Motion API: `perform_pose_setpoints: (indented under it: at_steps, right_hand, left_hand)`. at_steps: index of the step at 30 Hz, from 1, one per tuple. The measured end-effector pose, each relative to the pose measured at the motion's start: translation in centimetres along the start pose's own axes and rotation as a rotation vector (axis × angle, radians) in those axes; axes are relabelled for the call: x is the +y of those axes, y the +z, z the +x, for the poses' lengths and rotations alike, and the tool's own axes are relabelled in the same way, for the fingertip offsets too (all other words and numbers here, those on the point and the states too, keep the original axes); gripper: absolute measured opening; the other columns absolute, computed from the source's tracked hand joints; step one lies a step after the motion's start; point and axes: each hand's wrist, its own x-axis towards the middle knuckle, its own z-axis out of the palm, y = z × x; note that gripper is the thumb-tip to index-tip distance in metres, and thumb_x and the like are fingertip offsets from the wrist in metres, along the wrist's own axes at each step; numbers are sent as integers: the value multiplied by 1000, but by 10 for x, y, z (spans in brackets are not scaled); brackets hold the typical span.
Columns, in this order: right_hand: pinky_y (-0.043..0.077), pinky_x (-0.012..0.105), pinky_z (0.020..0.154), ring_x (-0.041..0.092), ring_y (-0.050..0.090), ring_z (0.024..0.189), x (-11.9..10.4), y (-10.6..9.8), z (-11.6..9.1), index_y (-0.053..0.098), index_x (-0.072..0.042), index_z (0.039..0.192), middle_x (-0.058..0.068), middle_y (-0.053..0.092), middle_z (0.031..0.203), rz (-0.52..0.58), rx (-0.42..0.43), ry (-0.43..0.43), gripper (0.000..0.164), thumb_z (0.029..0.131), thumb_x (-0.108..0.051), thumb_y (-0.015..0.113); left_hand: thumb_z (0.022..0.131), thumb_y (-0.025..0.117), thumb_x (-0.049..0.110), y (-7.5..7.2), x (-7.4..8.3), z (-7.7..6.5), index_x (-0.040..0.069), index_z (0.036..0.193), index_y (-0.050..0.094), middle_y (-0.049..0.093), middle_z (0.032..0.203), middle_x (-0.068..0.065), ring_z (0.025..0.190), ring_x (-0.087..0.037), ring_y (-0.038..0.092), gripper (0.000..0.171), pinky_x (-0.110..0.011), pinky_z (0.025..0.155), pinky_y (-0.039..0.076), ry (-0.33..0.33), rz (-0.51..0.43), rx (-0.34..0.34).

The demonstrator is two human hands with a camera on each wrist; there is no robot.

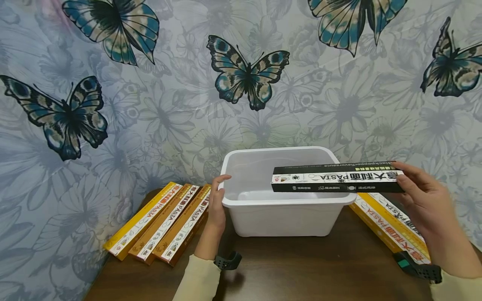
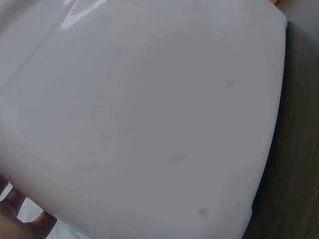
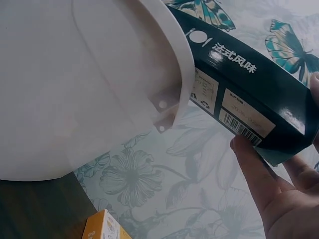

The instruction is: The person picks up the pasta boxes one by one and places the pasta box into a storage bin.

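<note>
A white plastic tub [image 1: 278, 220] stands on the table, its open top facing up. My left hand [image 1: 216, 209] grips the tub's left rim, fingers curled over the edge. In the left wrist view the tub's wall fills most of the picture, with fingertips [image 2: 44, 224] at the lower left. My right hand [image 1: 429, 205] pinches one end of a long black pasta box [image 1: 335, 177]. That box lies level across the right part of the tub's opening, above the front rim. A barcode label shows on the black box [image 3: 269, 69] in the right wrist view.
Left of the tub, a yellow pasta box [image 1: 141, 222] and two brown pasta boxes [image 1: 162, 223] lie side by side on the dark wooden table [image 1: 301, 271]. Two more yellow pasta boxes [image 1: 389, 228] lie at the right, partly behind my right hand. A butterfly-patterned backdrop [image 1: 169, 113] rises behind.
</note>
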Motion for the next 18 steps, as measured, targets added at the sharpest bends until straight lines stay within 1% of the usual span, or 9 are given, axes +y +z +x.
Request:
perform_pose_setpoints:
  at_steps: [4, 10, 12, 18]
  right_hand:
    - [55, 19, 85, 8, 65, 109, 1, 7, 6, 53, 0, 141, -1, 56, 135, -61, -2, 43, 41, 102, 5, 41]
    - [52, 16, 85, 5, 63, 109, 6, 19, 16, 52, 0, 142, -6, 53, 141, -203, -39, 50, 41, 102, 4, 44]
    - [54, 16, 85, 6, 64, 110, 9, 23, 18, 53, 2, 140, -4, 53, 142, -211, -60, 40, 40, 101, 5, 44]
    - [51, 13, 89, 3, 55, 124, 17, 35, 21, 57, 4, 135, -5, 54, 141, -287, -94, 62, 36, 100, 5, 49]
  left_hand:
    - [94, 33, 34, -2, -1, 0, 2, 134, 48, 41, 149, -11, 136, -39, 34, 53, -62, 109, 24, 2, 2, 0]
    - [94, 34, 35, -2, -2, 1, 0, 133, 48, 42, 148, -13, 138, -41, 32, 54, -65, 110, 20, 17, 3, 7]
    - [94, 34, 35, -2, -2, 1, -1, 133, 48, 42, 147, -14, 138, -41, 32, 55, -64, 110, 20, 25, 10, 7]
    - [94, 33, 35, -1, 0, 1, 0, 132, 50, 44, 146, -14, 137, -36, 34, 53, -57, 111, 23, 35, 11, 8]
